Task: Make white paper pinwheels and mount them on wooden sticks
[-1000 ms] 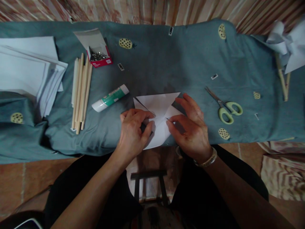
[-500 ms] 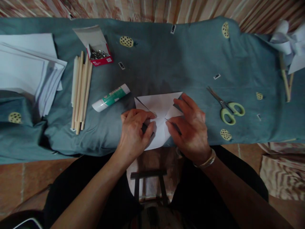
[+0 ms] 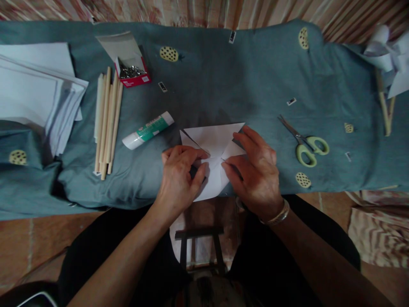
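A white paper sheet (image 3: 214,140), cut and folded into pointed flaps, lies on the blue-grey cloth (image 3: 223,81) near the table's front edge. My left hand (image 3: 179,179) rests on its left part, fingers curled and pinching a flap toward the middle. My right hand (image 3: 255,170) presses on the right part, thumb and forefinger pinched on a flap corner at the centre. Both hands cover the lower half of the paper.
A glue stick (image 3: 147,130) lies left of the paper, beside a bundle of wooden sticks (image 3: 108,121). A red box of pins (image 3: 131,73) and a paper stack (image 3: 35,94) are further left. Green-handled scissors (image 3: 303,143) lie to the right; white paper pinwheels (image 3: 390,59) at far right.
My right hand's fingers drew slightly closer over the paper's right flap. Otherwise both hands stay in place on the paper.
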A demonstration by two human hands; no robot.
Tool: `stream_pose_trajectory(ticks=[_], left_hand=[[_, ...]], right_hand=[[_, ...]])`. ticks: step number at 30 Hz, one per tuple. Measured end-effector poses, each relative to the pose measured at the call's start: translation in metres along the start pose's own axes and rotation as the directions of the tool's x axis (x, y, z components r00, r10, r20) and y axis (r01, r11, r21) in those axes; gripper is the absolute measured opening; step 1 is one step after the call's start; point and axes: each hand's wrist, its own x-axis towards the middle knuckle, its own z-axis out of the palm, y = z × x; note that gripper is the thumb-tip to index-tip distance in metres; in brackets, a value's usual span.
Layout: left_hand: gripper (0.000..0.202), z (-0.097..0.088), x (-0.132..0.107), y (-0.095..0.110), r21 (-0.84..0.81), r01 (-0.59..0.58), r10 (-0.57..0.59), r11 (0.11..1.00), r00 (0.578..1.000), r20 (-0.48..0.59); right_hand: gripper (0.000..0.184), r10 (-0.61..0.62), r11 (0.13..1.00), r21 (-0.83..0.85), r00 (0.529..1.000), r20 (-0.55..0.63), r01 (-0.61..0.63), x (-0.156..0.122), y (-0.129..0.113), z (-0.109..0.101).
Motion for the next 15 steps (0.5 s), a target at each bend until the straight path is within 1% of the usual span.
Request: stream_pose_trajectory(ticks=[3,6,10,15], left_hand=[[0.017,0.0002,0.0000,-0.0001,0.003,-0.011,0.011,1.000,1.000,-0.006],[0.016,0.0001,0.0002,0.0001,0.009,-0.011,0.011,1.000,1.000,-0.007],[0.016,0.0002,0.0005,0.0006,0.014,-0.006,0.006,1.000,1.000,-0.004],[0.016,0.0008,0.0002,-0.0002,0.009,-0.017,0.018,1.000,1.000,-0.018]], right_hand=[[0.010,-0.040,0.997,-0.063,0.999,-0.028,0.038,-0.0006,0.0015,0.0008],[0.010,-0.052,0.991,-0.122,0.998,-0.042,0.046,-0.0007,0.0012,0.0004],[0.011,-0.054,0.990,-0.134,0.998,-0.043,0.048,-0.0010,0.0003,0.0001],[0.007,-0.088,0.988,-0.133,0.995,-0.050,0.081,-0.0018,0.0008,0.0018]])
